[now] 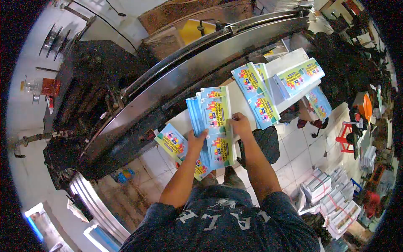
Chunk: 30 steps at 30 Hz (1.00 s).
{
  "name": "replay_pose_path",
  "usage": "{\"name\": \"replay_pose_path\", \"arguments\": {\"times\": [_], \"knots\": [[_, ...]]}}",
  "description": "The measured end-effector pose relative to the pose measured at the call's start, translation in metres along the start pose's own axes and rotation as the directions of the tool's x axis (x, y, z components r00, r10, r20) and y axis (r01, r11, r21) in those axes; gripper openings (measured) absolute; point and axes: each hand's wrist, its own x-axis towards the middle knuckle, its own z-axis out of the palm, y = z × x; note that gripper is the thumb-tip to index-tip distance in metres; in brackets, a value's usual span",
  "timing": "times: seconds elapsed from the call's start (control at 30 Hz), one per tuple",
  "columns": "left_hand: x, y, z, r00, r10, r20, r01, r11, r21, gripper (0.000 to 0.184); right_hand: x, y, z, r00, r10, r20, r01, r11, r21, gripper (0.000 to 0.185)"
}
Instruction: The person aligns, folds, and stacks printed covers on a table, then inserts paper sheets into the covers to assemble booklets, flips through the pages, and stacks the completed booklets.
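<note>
In front of me lies a fanned stack of booklets (pixel 216 115) with blue, yellow and green covers printed "Buku Tabungan Bank Sampah". My left hand (pixel 196 140) is closed on the left edge of this stack, thumb on top. At its right edge my right hand (pixel 240 126) has its fingers curled and pinched against the covers; the exact grip is partly hidden. The stack overlaps a pale work board (pixel 247 119). Beside my left forearm, a loose booklet (pixel 172 140) sticks out past the board at an angle. Overlapping booklets (pixel 256 96) lie to the right of my right hand.
A thicker booklet pile (pixel 300 77) sits at the board's far right. Behind the board runs a long metal machine rail (pixel 180 69). Tied paper bundles (pixel 317 185) stand on the tiled floor at lower right, near a red stool (pixel 345 136). A dark seat (pixel 266 145) is close by.
</note>
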Motion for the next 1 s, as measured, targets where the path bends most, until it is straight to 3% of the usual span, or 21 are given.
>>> {"name": "replay_pose_path", "arguments": {"times": [0.03,0.07,0.13,0.17,0.23,0.27,0.33,0.37,0.43,0.47,0.53,0.67,0.77,0.83,0.9,0.97,1.0], "knots": [[-0.002,0.003,-0.001,1.0,-0.002,-0.004,0.002,1.0,-0.005,0.059,0.009,0.015,0.004,0.999,-0.035,-0.027,0.039,0.985,0.167,0.059],[-0.003,0.006,-0.001,1.0,0.01,-0.018,-0.011,0.999,-0.038,0.058,0.007,0.006,-0.001,0.999,-0.039,-0.023,0.042,0.986,0.162,0.059],[-0.007,0.009,-0.003,0.999,0.017,-0.031,-0.02,0.997,-0.071,0.056,-0.007,-0.019,-0.018,0.985,0.164,0.048,-0.17,0.917,0.361,0.053],[-0.008,0.01,-0.003,1.0,-0.006,-0.027,0.004,0.998,-0.068,0.057,-0.01,-0.025,-0.017,0.985,0.163,0.048,-0.169,0.919,0.356,0.053],[-0.006,0.009,-0.002,0.999,-0.032,-0.026,0.03,0.997,-0.069,0.059,-0.017,-0.037,-0.009,0.996,0.082,-0.023,-0.067,0.925,0.375,0.03],[-0.001,0.0,0.001,0.999,-0.026,-0.034,0.023,0.997,-0.077,0.059,-0.014,-0.033,-0.009,0.997,0.081,-0.02,-0.067,0.926,0.372,0.03],[0.012,-0.018,0.006,0.999,-0.021,-0.043,0.017,0.996,-0.087,0.059,-0.006,-0.016,-0.011,0.998,0.003,0.061,-0.007,0.998,0.069,0.036],[0.018,-0.028,0.009,0.999,-0.027,-0.024,0.025,0.996,-0.089,0.06,-0.01,-0.023,-0.014,0.998,0.001,0.064,-0.006,0.998,0.066,0.036],[0.02,-0.031,0.012,0.999,-0.037,-0.01,0.036,0.995,-0.093,0.061,-0.024,-0.041,-0.021,0.984,0.064,0.164,-0.103,0.964,0.244,0.04],[0.015,-0.025,0.015,0.998,0.002,-0.059,-0.006,0.998,-0.058,0.062,-0.027,-0.042,-0.02,0.983,0.065,0.169,-0.105,0.965,0.242,0.04],[0.003,-0.007,0.014,0.993,0.035,-0.113,-0.039,0.999,-0.026,0.063,-0.033,-0.041,-0.02,0.968,0.095,0.233,-0.203,0.843,0.498,0.041],[0.001,-0.001,0.01,0.996,0.049,-0.077,-0.049,0.999,0.001,0.067,-0.041,-0.046,-0.03,0.944,0.208,0.257,-0.321,0.764,0.56,0.041],[0.03,-0.044,0.009,0.997,0.039,-0.07,-0.037,0.999,0.024,0.066,-0.049,-0.063,-0.057,0.99,0.136,0.025,-0.118,0.74,0.662,0.043],[0.025,-0.039,0.008,0.998,0.037,-0.059,-0.033,0.997,0.064,0.065,-0.041,-0.075,-0.093,0.997,0.074,-0.039,-0.03,0.752,0.659,0.041],[-0.001,0.016,-0.002,0.996,-0.042,-0.079,0.049,0.995,0.086,0.065,-0.029,-0.066,-0.112,0.991,-0.136,0.013,0.085,0.691,0.718,0.041],[0.005,0.019,-0.002,0.999,-0.009,-0.041,0.013,0.995,0.101,0.064,-0.051,-0.119,-0.119,0.986,-0.165,0.032,0.094,0.7,0.708,0.04],[0.007,0.012,-0.001,0.997,-0.038,-0.066,0.046,0.991,0.124,0.064,-0.064,-0.136,-0.115,0.973,-0.218,-0.079,0.217,0.734,0.643,0.038]]}}
